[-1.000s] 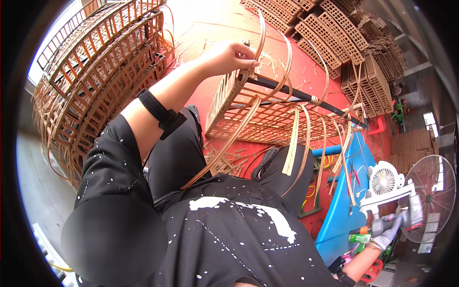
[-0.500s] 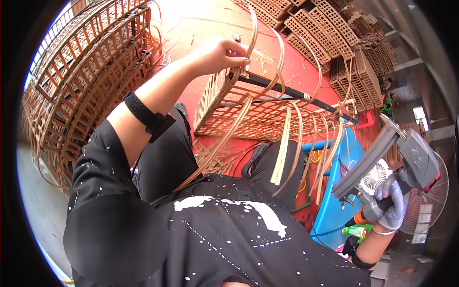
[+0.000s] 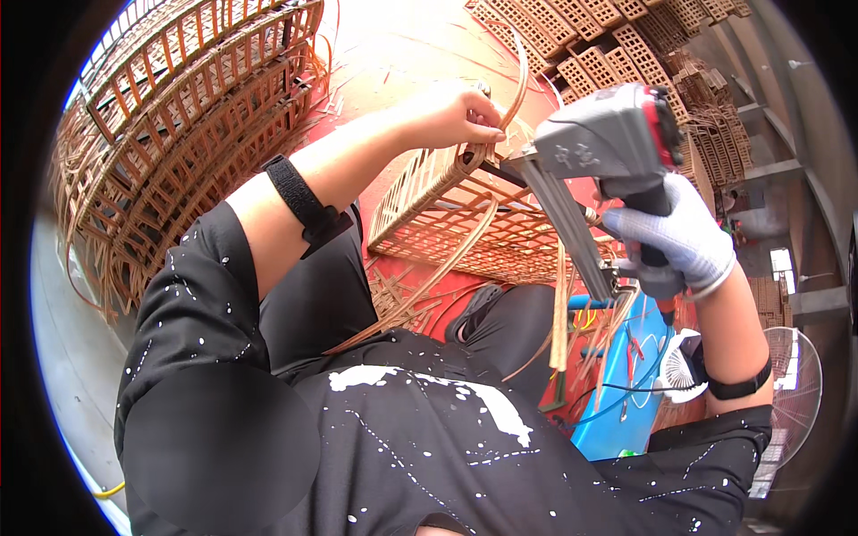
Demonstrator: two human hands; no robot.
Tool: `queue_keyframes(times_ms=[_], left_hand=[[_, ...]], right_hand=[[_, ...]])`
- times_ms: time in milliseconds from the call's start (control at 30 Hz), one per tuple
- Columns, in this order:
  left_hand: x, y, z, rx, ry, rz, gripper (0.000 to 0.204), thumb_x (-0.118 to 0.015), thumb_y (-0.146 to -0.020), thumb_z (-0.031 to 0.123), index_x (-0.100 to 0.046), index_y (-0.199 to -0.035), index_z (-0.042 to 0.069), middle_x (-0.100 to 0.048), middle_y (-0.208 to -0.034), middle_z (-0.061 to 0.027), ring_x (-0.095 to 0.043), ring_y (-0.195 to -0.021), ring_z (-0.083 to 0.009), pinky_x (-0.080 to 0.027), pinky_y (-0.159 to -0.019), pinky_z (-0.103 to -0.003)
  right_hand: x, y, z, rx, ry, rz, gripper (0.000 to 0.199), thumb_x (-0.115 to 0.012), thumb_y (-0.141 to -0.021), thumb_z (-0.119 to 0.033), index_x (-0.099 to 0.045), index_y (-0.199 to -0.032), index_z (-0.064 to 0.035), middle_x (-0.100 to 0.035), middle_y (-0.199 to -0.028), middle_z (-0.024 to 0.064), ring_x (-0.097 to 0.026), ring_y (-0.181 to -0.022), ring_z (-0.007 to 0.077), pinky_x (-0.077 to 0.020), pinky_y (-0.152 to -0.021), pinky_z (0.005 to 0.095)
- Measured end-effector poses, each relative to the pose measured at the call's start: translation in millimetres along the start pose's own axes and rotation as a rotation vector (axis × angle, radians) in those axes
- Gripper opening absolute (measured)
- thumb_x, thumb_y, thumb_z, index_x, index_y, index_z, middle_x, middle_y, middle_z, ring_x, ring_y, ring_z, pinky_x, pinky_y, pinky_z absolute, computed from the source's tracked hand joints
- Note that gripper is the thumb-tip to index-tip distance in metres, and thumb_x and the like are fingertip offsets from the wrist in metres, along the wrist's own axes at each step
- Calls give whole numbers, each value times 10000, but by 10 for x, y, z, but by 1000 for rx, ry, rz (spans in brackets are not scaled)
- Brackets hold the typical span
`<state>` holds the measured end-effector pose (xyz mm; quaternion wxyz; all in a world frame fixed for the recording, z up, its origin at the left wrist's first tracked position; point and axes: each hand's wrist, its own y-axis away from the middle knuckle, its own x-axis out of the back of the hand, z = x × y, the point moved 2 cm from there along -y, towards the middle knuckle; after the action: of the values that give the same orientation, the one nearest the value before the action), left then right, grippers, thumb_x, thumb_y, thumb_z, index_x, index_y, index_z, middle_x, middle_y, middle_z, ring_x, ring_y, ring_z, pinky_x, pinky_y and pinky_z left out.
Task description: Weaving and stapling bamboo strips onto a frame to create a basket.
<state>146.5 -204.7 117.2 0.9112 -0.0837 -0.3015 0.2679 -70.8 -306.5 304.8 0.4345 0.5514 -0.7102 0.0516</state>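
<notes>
Two hands are at work over one woven cane basket (image 3: 487, 239), which is on the red floor (image 3: 429, 299) in front of the person, near their legs; the bare left hand (image 3: 460, 118) is nearly closed, thumb and fingertips pinching one bent cane strip (image 3: 521, 76) at the basket's upper corner; the right hand (image 3: 686, 234), in a pale glove, is wrapped around the handle of one grey nail gun (image 3: 594, 134), whose nose points at that same corner, just beside the left fingertips; whether it touches the cane cannot be told. Several more loose strips (image 3: 447, 263) hang from the basket's near side, too overlapped to count; two black bands circle the forearms, one each. To the right are one blue bench (image 3: 609, 429) and two fans, one small and white (image 3: 686, 366), one large and round (image 3: 795, 393); one tall basket stack (image 3: 192, 125) fills the left, and more baskets (image 3: 617, 62), uncountable, are piled at upper right.
</notes>
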Motion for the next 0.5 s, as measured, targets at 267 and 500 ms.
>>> queue_keyframes(times_ms=[267, 500], left_hand=[[15, 17, -57, -54, 31, -18, 303, -732, -879, 343, -730, -1050, 94, -677, -877, -42, -623, -804, -146, -497, -735, -298], [30, 36, -26, -93, 19, 16, 300, -734, -862, 355, -745, -1000, 89, -679, -829, -55, -631, -764, -171, -499, -709, -320]], right_hand=[[-6, -277, -8, -18, 74, -66, 285, -791, -806, -210, -666, -986, -27, -603, -706, 2, -539, -512, 62, -438, -471, 219], [12, -349, -22, -2, 103, -63, 299, -790, -794, -212, -683, -1005, -29, -599, -677, -8, -540, -517, 56, -426, -470, 208]])
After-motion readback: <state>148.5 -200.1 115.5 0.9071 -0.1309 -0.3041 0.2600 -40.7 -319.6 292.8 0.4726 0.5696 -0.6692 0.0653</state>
